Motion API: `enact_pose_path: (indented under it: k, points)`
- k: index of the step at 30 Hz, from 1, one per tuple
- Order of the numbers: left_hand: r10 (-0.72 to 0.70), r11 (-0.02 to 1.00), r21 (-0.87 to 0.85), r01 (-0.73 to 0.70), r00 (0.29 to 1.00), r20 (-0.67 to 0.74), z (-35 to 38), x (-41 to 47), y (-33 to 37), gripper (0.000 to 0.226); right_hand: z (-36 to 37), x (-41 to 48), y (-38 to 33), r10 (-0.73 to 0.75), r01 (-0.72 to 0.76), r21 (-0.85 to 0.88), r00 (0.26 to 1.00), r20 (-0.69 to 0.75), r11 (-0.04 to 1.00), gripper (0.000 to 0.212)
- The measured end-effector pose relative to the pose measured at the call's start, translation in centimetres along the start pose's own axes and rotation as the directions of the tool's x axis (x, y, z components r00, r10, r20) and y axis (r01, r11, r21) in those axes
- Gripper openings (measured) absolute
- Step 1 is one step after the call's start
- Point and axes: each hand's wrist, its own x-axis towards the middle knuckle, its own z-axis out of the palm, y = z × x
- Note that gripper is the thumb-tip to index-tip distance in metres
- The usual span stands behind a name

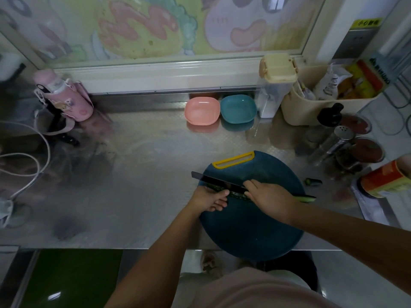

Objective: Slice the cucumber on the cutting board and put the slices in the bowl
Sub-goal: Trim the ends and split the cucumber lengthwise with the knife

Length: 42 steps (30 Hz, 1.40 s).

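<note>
the round cutting board (251,230) sits at the near edge of the worktop (144,174), and the cucumber (238,195) lies across its far half, running from 9 o'clock to 3 o'clock and poking past the rim on the right. it looks whole apart from a small green stub (313,182) lying off the board at 2 o'clock. no slices show, so nearly all the cutting is still to do.

the left hand (210,200) curls over the cucumber's left end, holding it down. the right hand (270,200) is clenched on a black knife (219,180) whose blade points to 10 o'clock, almost along the cucumber.

far off at 12 o'clock, the pink bowl (202,111) and blue bowl (238,108) stand touching, both bare inside.
</note>
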Motion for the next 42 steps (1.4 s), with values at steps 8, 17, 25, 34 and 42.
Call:
enact_pose_path:
  k: [8, 17, 25, 34, 42]
  points:
    - [0.001, 1.000, -0.005, -0.001, 1.000, 0.012, -0.1, 0.0, 0.0, 0.028, 0.4, 0.2, 0.3, -0.014, 0.014, -0.018, 1.000, 0.003, 1.000, 0.013]
    - [-0.003, 1.000, -0.015, 0.003, 1.000, 0.024, -0.2, 0.2, 0.0, 0.028, 0.2, 0.0, 0.7, 0.005, -0.007, 0.062, 1.000, 0.030, 0.998, 0.014]
    - [0.001, 1.000, -0.013, -0.001, 1.000, 0.025, -0.3, 0.2, 0.0, 0.029, 0.2, -0.1, 0.7, 0.016, -0.020, 0.083, 0.999, 0.051, 0.996, 0.013]
    - [-0.010, 1.000, -0.013, 0.010, 0.999, 0.037, -0.3, 0.3, 0.1, 0.031, 0.3, 0.0, 0.4, -0.015, 0.015, 0.002, 0.999, 0.032, 1.000, 0.023]
    - [-0.003, 1.000, 0.000, 0.003, 0.999, 0.038, -0.3, 0.5, 0.2, 0.031, 0.3, 1.8, -1.0, -0.022, 0.020, 0.065, 0.999, 0.027, 0.998, 0.029]
